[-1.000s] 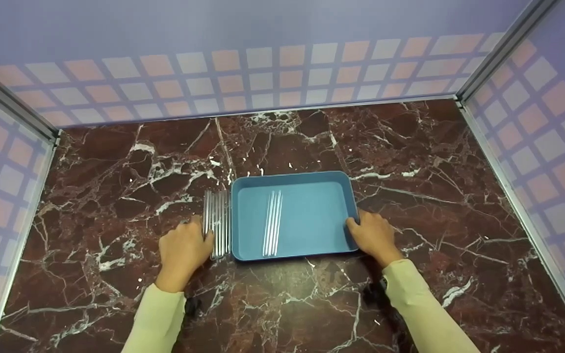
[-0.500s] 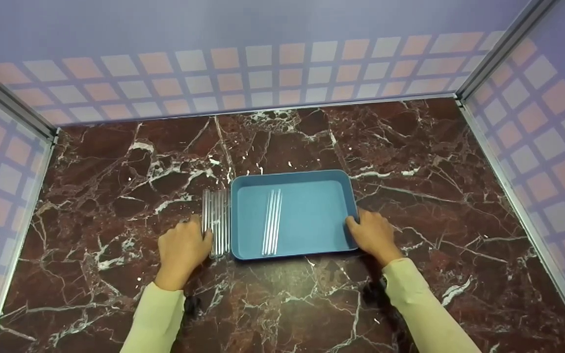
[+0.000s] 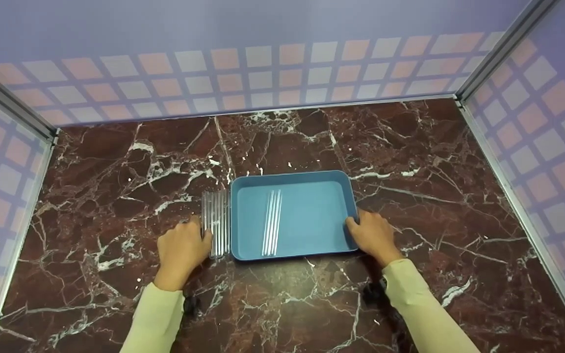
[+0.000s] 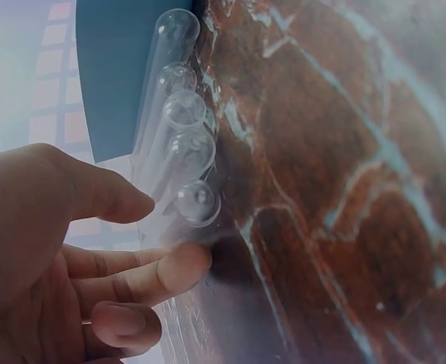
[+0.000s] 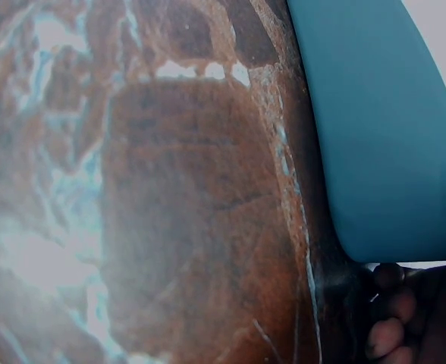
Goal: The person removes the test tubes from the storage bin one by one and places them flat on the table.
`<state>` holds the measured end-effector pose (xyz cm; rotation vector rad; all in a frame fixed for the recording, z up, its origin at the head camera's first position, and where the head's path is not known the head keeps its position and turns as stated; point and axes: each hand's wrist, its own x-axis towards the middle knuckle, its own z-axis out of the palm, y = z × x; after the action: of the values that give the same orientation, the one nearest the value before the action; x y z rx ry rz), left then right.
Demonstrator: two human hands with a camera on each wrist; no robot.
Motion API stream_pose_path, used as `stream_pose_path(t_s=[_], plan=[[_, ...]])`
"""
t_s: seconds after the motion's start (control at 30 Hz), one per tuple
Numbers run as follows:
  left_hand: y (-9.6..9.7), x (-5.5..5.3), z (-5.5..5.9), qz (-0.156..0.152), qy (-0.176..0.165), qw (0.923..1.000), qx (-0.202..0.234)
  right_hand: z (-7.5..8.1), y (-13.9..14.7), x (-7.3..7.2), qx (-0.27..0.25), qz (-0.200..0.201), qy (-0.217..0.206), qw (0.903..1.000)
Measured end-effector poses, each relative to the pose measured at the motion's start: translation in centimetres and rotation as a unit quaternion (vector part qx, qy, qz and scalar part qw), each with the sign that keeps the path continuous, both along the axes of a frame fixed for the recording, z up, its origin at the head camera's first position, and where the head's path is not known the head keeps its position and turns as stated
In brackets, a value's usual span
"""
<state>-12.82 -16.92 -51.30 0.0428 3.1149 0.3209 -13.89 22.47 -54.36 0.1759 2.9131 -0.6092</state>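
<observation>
In the head view, a blue rectangular tray (image 3: 307, 215) sits mid-table, with a few clear tubes (image 3: 271, 223) lying inside its left part. Several clear round-ended test tubes (image 3: 220, 225) lie side by side against the tray's left wall; their domed ends (image 4: 183, 110) face the left wrist camera. My left hand (image 3: 183, 247) is beside the outermost tube, thumb and fingers apart, fingertips right at its side. At the tray's right wall, my right hand (image 3: 375, 236) grips the rim, thumb inside and fingers outside. The right wrist view shows those fingers (image 5: 390, 334) partly hidden under the tray's edge.
The table (image 3: 130, 196) has a dark red marble pattern with white veins. Purple panels with pink and white squares (image 3: 292, 73) enclose it at the back, left and right, joined by metal corner posts (image 3: 488, 59).
</observation>
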Motion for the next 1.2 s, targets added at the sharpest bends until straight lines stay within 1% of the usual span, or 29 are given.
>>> stream_pose_path(t_s=[0.27, 0.47, 0.7, 1.2], plan=[[-0.07, 0.05, 0.16, 0.006, -0.012, 0.9999, -0.003, -0.01, -0.01, 0.01, 0.003, 0.003, 0.001, 1.0000], [-0.11, 0.17, 0.30, 0.006, -0.006, 1.0000, -0.002, 0.00, -0.03, 0.02, 0.000, 0.004, 0.000, 1.0000], [-0.12, 0.20, 0.62, 0.009, -0.015, 0.9998, -0.006, 0.07, -0.04, 0.01, 0.000, 0.001, 0.005, 1.0000], [0.08, 0.44, 0.97, 0.008, -0.008, 0.9999, -0.011, 0.12, -0.04, 0.11, 0.000, 0.003, -0.001, 1.0000]])
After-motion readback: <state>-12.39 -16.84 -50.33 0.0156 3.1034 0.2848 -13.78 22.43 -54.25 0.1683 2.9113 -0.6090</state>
